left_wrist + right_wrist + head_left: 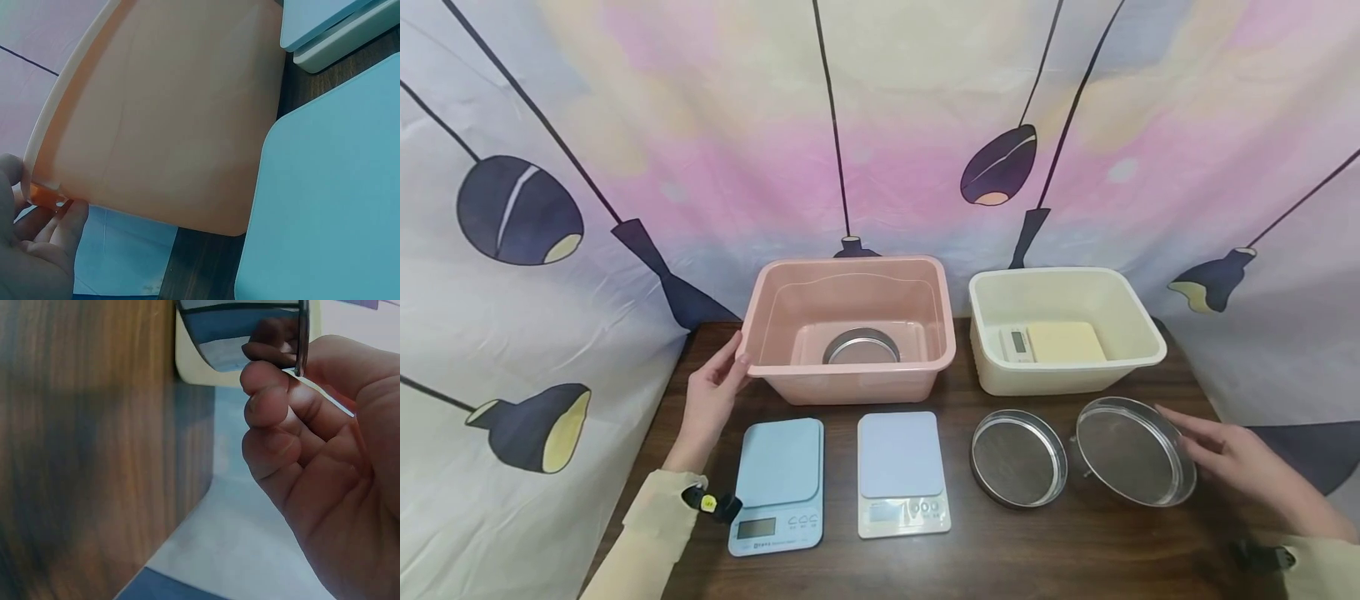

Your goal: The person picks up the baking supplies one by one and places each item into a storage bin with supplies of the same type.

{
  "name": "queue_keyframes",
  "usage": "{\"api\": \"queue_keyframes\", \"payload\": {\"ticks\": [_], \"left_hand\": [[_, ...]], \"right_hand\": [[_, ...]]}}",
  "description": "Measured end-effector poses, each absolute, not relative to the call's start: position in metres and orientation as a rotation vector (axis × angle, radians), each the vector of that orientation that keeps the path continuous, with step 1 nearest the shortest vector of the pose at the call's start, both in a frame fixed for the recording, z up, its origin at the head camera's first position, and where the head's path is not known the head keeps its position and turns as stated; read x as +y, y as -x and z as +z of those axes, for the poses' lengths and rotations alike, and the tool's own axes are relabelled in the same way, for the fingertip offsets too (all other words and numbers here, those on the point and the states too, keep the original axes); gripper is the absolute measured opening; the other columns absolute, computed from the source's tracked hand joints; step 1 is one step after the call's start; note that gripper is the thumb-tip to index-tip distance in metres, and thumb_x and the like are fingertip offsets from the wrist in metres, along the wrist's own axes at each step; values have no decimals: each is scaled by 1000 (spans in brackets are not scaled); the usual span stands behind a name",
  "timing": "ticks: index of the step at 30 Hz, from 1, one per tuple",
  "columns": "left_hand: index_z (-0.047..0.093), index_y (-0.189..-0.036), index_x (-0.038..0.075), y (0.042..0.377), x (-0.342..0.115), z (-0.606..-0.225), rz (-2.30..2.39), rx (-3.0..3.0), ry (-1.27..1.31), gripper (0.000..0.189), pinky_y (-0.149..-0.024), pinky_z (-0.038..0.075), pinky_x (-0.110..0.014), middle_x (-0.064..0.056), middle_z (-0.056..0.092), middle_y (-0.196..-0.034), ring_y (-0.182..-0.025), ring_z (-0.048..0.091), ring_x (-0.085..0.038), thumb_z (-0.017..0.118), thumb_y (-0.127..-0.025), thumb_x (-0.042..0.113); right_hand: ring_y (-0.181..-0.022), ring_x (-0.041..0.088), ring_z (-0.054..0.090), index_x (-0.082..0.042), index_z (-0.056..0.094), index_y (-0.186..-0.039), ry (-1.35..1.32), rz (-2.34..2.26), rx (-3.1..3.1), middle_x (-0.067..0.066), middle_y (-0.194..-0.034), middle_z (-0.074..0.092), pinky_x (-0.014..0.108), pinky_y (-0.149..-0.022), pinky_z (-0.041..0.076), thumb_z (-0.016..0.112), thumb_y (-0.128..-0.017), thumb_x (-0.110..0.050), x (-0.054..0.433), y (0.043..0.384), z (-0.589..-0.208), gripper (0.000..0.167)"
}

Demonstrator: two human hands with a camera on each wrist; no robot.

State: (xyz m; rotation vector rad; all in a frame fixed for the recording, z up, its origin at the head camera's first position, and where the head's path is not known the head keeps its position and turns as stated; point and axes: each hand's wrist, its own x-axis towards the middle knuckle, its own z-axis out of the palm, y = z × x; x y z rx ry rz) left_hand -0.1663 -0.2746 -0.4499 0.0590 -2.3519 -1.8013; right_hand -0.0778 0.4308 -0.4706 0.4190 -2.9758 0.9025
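My left hand (709,408) grips the left rim of a pink plastic basin (850,368). In the left wrist view, the thumb and fingers of that hand (40,250) pinch the corner of the basin (169,112). One round metal sieve (862,348) lies inside it. On the right, my right hand (1240,458) holds a second metal sieve (1129,454) by its edge, tilted over the table. Seen from the right wrist, thumb and fingertips of this hand (325,444) pinch the shiny sieve wall (222,337). A third sieve (1017,461) lies flat just left of it.
A cream basin (1060,380) at the back right holds a small kitchen scale (1063,342). Two more scales, one light blue (780,462) and one white (901,454), lie at the front of the dark wooden table (917,575). A patterned cloth (880,167) hangs behind.
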Motion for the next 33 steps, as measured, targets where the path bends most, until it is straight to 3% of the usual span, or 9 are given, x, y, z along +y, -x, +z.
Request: {"api": "queue_keyframes", "payload": {"ticks": [3,5,9,13,24,30,33], "left_hand": [[46,-157,11,166,-275,-450,-1802,-2344,-60,52,-92,54,-14,-15,45,-160,-123,60,-9,60,-108,23],[46,-157,10,166,-276,-450,-1799,-2344,-55,52,-92,54,-13,-15,45,-160,-122,60,-7,60,-108,22],[45,-157,10,166,-276,-450,-1793,-2348,-51,52,-92,54,-13,-14,44,-161,-132,58,-23,59,-108,20],[44,-158,10,166,-275,-450,-1798,-2349,-39,52,-92,53,-13,-14,43,-162,-137,51,-37,58,-109,20],[44,-158,11,166,-275,-449,-1796,-2356,-42,52,-92,53,-12,-15,44,-161,-136,52,-36,58,-109,21],[44,-158,11,166,-275,-449,-1795,-2350,-33,52,-92,53,-13,-15,44,-161,-136,52,-37,57,-109,20],[44,-158,10,166,-274,-449,-1798,-2346,-37,52,-92,53,-13,-16,44,-161,-136,53,-37,58,-109,20]], "right_hand": [[-56,-1,46,-22,62,-148,-457,821,-2964,-18,-76,55,24,-52,39,68,-98,-3,427,81,-463,53],[-57,-2,44,-24,61,-148,-467,780,-2967,-18,-75,52,24,-53,38,68,-98,-4,424,82,-458,54],[-56,0,40,-24,59,-150,-443,758,-3009,-15,-68,43,24,-51,35,68,-100,-7,418,85,-448,54],[-60,-1,43,-21,58,-151,-449,738,-3031,-14,-71,49,24,-52,37,68,-101,-9,411,89,-438,52],[-56,-5,27,-23,61,-148,-697,635,-2836,-19,-70,35,20,-55,32,73,-90,3,389,104,-419,65],[-52,-6,26,-25,61,-148,-718,661,-2826,-23,-63,28,19,-47,30,73,-89,4,375,113,-407,66],[-52,-6,28,-27,63,-146,-755,667,-2784,-24,-63,33,18,-46,30,73,-87,5,370,120,-401,68]]}}
